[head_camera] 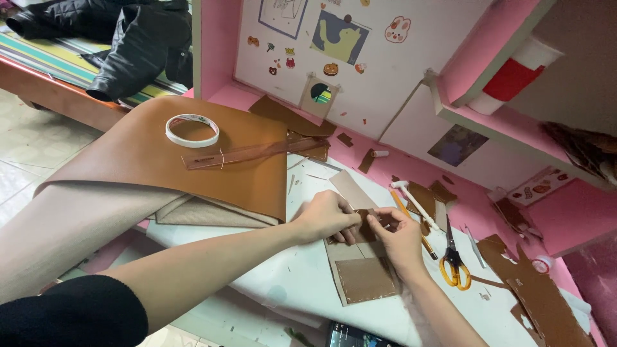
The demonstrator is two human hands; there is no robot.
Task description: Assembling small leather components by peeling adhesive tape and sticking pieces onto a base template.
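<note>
A pink bench (411, 168) fills the middle of the room, its white back panel (411, 71) dotted with small stickers and pictures. Right of that panel a pink shelf (514, 125) juts out. Left of the bench lies pale tiled floor (19, 160), and beyond it a wooden bed (58, 93) with a striped cover (dark jackets (138, 45) heaped on top).

The pink table (411, 168) carries a white sheet (302, 283), folded brown leather (154, 154), yellow-handled scissors (454, 262) and brown scraps (546, 302).
</note>
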